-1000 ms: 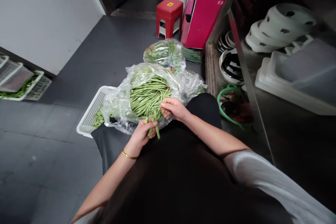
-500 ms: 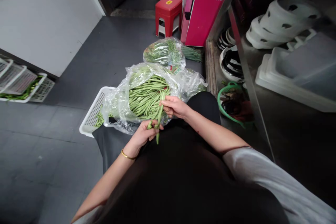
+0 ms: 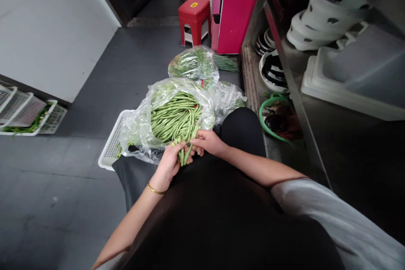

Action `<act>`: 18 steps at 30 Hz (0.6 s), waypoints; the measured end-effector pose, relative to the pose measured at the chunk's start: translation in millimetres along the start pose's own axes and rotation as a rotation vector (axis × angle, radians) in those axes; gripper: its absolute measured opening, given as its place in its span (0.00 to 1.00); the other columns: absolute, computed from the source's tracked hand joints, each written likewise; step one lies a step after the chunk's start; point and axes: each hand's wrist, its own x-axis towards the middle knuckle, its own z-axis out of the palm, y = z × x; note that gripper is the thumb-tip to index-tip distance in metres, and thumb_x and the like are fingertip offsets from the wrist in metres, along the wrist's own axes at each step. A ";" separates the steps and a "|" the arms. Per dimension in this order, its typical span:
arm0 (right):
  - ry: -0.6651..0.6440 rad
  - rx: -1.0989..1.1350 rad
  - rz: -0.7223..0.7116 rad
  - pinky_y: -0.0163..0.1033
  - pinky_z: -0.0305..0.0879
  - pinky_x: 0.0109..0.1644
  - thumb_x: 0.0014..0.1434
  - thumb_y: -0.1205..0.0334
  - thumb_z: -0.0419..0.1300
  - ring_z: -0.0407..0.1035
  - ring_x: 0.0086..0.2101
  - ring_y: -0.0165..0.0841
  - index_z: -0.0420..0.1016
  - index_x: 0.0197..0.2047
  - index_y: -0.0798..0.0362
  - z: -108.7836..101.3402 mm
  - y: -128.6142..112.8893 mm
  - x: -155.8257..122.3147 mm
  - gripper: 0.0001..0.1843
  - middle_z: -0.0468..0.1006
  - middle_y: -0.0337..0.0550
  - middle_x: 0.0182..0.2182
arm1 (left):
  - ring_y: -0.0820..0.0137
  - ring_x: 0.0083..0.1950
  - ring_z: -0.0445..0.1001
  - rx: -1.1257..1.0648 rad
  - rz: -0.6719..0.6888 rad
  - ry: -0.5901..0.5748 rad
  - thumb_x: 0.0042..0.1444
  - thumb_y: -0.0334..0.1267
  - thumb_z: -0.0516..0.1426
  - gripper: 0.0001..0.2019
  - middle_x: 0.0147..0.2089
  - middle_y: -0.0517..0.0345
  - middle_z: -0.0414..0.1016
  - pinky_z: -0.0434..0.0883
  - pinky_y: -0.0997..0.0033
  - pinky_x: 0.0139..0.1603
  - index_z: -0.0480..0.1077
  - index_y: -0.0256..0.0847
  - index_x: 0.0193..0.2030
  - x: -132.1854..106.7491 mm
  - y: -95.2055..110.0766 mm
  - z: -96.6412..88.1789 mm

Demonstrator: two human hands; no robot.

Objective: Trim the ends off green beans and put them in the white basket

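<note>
A clear plastic bag (image 3: 139, 128) full of long green beans (image 3: 172, 118) rests on my lap and on a white slotted basket (image 3: 112, 145). My left hand (image 3: 167, 166), with a gold bangle at the wrist, is closed around the ends of a few long beans (image 3: 183, 154) pulled from the bag's mouth. My right hand (image 3: 207, 141) pinches the same small bunch just beside the left, and the two hands touch. A black apron covers my legs.
A second bag of beans (image 3: 191, 64) lies further ahead on the dark floor, before a red stool (image 3: 193, 17) and a pink cabinet (image 3: 236, 12). A metal shelf (image 3: 294, 88) at right holds white bowls and trays; a green-rimmed basket (image 3: 265, 107) sits below. White baskets (image 3: 30, 114) stand at left.
My right hand has drawn back from the bag's mouth toward my lap and met the left hand, gathering the bean ends together. The camera tilted slightly.
</note>
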 end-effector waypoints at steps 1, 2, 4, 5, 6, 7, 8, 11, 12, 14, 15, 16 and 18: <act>0.027 -0.181 -0.064 0.34 0.63 0.27 0.60 0.52 0.52 0.68 0.23 0.30 0.63 0.29 0.56 0.6 3.3 3.9 0.15 0.73 0.42 0.23 | 0.76 0.16 0.64 0.025 -0.008 -0.028 0.46 0.40 0.61 0.10 0.19 0.61 0.68 0.59 0.78 0.15 0.66 0.35 0.28 -1.5 -0.5 1.1; 0.046 -0.386 -0.142 0.35 0.63 0.29 0.61 0.53 0.51 0.70 0.27 0.31 0.64 0.30 0.57 0.2 5.5 7.3 0.15 0.74 0.45 0.26 | 0.77 0.15 0.61 0.036 -0.021 -0.035 0.46 0.40 0.62 0.11 0.19 0.62 0.67 0.56 0.79 0.14 0.65 0.35 0.29 -2.8 -1.1 1.3; 0.041 -0.770 -0.254 0.36 0.62 0.33 0.63 0.56 0.49 0.70 0.33 0.35 0.67 0.34 0.59 -1.9 7.1 11.8 0.15 0.75 0.52 0.33 | 0.80 0.13 0.57 0.012 -0.053 -0.009 0.45 0.41 0.63 0.13 0.18 0.64 0.65 0.52 0.80 0.13 0.64 0.36 0.28 -4.1 -1.7 -0.6; 0.018 -0.909 -0.257 0.36 0.62 0.34 0.64 0.57 0.48 0.70 0.35 0.35 0.68 0.36 0.60 -3.0 6.7 13.1 0.15 0.75 0.54 0.35 | 0.81 0.13 0.56 -0.016 -0.057 0.011 0.45 0.42 0.63 0.14 0.18 0.64 0.64 0.51 0.80 0.13 0.63 0.36 0.28 -4.4 -1.6 -2.2; -0.016 -1.000 -0.229 0.36 0.61 0.34 0.65 0.57 0.47 0.70 0.35 0.36 0.68 0.38 0.60 -3.5 5.9 13.7 0.15 0.75 0.55 0.36 | 0.81 0.14 0.56 -0.044 -0.043 0.027 0.45 0.43 0.64 0.15 0.18 0.65 0.63 0.51 0.81 0.13 0.64 0.36 0.28 -4.4 -1.1 -3.8; -0.052 -1.050 -0.186 0.36 0.60 0.34 0.65 0.57 0.47 0.70 0.35 0.36 0.69 0.39 0.60 -3.1 4.8 13.7 0.15 0.75 0.54 0.36 | 0.81 0.14 0.56 -0.061 -0.007 0.041 0.44 0.43 0.64 0.15 0.17 0.66 0.62 0.52 0.81 0.14 0.65 0.36 0.30 -4.3 -0.5 -5.3; -0.087 -1.067 -0.151 0.35 0.59 0.34 0.65 0.56 0.48 0.71 0.34 0.36 0.69 0.39 0.59 -1.6 3.4 13.0 0.16 0.76 0.53 0.35 | 0.81 0.15 0.57 -0.061 0.040 0.056 0.43 0.43 0.65 0.16 0.17 0.67 0.61 0.54 0.81 0.15 0.66 0.36 0.32 -4.0 0.2 -6.5; -0.181 -1.027 -0.176 0.35 0.58 0.34 0.64 0.53 0.49 0.71 0.34 0.35 0.70 0.40 0.58 6.7 -1.8 8.1 0.17 0.77 0.50 0.34 | 0.80 0.17 0.60 0.028 0.152 0.108 0.38 0.38 0.68 0.17 0.17 0.68 0.62 0.57 0.80 0.18 0.69 0.34 0.34 -2.0 1.1 -8.8; -0.214 -1.016 -0.210 0.35 0.57 0.33 0.64 0.52 0.49 0.71 0.33 0.35 0.71 0.40 0.58 8.7 -4.3 6.1 0.17 0.77 0.50 0.34 | 0.80 0.17 0.60 0.070 0.167 0.118 0.37 0.37 0.68 0.16 0.16 0.67 0.62 0.57 0.80 0.19 0.70 0.34 0.32 -1.1 0.9 -9.5; -0.263 -1.003 -0.264 0.34 0.55 0.32 0.63 0.51 0.50 0.70 0.32 0.34 0.71 0.39 0.57 8.1 -10.7 3.1 0.18 0.77 0.49 0.33 | 0.81 0.16 0.58 0.127 0.174 0.107 0.39 0.37 0.67 0.12 0.15 0.67 0.61 0.55 0.79 0.18 0.69 0.34 0.26 0.1 0.3 -12.1; -0.252 -0.998 -0.278 0.34 0.54 0.32 0.63 0.50 0.50 0.70 0.31 0.34 0.70 0.38 0.57 5.2 -14.4 2.2 0.19 0.77 0.48 0.32 | 0.81 0.16 0.57 0.136 0.167 0.080 0.41 0.37 0.66 0.11 0.14 0.66 0.60 0.54 0.79 0.17 0.69 0.34 0.25 0.3 0.1 -13.8; -0.213 -0.992 -0.289 0.34 0.53 0.32 0.63 0.49 0.49 0.70 0.31 0.33 0.70 0.38 0.57 0.8 -18.1 1.9 0.19 0.77 0.47 0.32 | 0.80 0.16 0.57 0.136 0.155 0.041 0.42 0.38 0.65 0.11 0.14 0.66 0.59 0.53 0.79 0.17 0.69 0.34 0.24 0.1 0.0 -15.8; -0.111 -0.984 -0.334 0.34 0.52 0.31 0.64 0.49 0.47 0.69 0.32 0.32 0.69 0.39 0.56 -9.7 -24.2 2.2 0.19 0.76 0.46 0.33 | 0.81 0.16 0.56 0.126 0.115 -0.049 0.42 0.37 0.65 0.10 0.14 0.65 0.59 0.52 0.79 0.16 0.70 0.33 0.24 -1.3 0.6 -19.4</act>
